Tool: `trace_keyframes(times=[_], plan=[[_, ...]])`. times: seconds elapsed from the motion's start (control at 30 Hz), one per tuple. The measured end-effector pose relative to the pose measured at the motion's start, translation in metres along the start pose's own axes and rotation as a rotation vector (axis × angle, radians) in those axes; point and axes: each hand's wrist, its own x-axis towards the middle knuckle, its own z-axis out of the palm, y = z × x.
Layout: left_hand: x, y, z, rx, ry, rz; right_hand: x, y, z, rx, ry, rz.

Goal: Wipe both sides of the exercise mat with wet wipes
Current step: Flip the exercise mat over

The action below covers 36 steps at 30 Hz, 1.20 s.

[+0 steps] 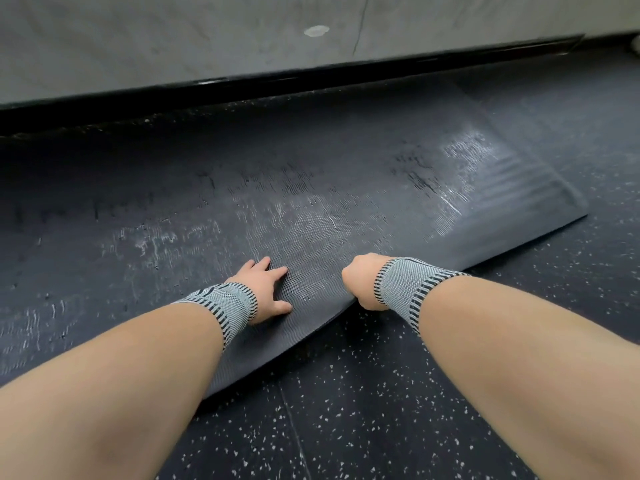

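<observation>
A dark grey ribbed exercise mat (311, 188) lies flat on the floor, stretching from the left edge to a far right end. Its surface has pale streaks and scuffed patches. My left hand (265, 289) rests on the mat's near edge with the fingers spread and straight. My right hand (360, 282) is at the same near edge, a little to the right, its fingers curled over the edge of the mat. Both wrists wear grey knitted bands. No wet wipe is in view.
Black rubber flooring with white specks (381, 410) lies under and in front of the mat. Behind the mat runs a black skirting strip (277, 81) below a grey wall (173, 36). The mat's far side lies close to that wall.
</observation>
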Motion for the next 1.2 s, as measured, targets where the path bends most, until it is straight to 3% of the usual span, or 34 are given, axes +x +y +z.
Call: trace_keyframes(times=[0.27,0.53,0.73,0.93,1.13,1.2], plan=[[-0.003,-0.003,-0.002,0.04,0.019,0.013,0.002,-0.002,0.015,0.017,-0.159,0.003],[-0.021,-0.036,-0.007,0.032,0.044,-0.108,0.041,-0.042,-0.014,0.078,0.109,-0.059],[-0.097,-0.134,-0.001,0.071,0.042,-0.271,0.078,-0.145,-0.076,-0.045,0.266,-0.348],[-0.216,-0.259,0.012,0.081,-0.043,-0.581,0.08,-0.263,-0.166,-0.213,0.41,-0.633],[-0.278,-0.335,0.056,-0.286,0.091,-1.007,0.065,-0.38,-0.194,-0.127,0.428,-0.733],[-0.281,-0.346,0.082,-0.36,0.059,-1.021,0.062,-0.415,-0.184,-0.071,0.402,-0.755]])
